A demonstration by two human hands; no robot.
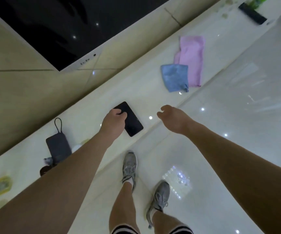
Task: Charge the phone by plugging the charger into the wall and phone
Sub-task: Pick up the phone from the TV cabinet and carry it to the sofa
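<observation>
Phone sits dark on the white ledge, left hand fingers curled over its 9 o'clock edge, looks like the pickup step. Right hand hangs loose, holding nothing. No charger visible, so finding it comes next, I'd guess.

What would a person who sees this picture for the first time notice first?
Most striking are the two bare arms reaching forward: the left hand rests on a black phone lying on the pale ledge, while the right hand hovers empty beside it. Farther along the ledge lie a pink cloth and a blue cloth, and a dark power bank sits to the left.
</observation>
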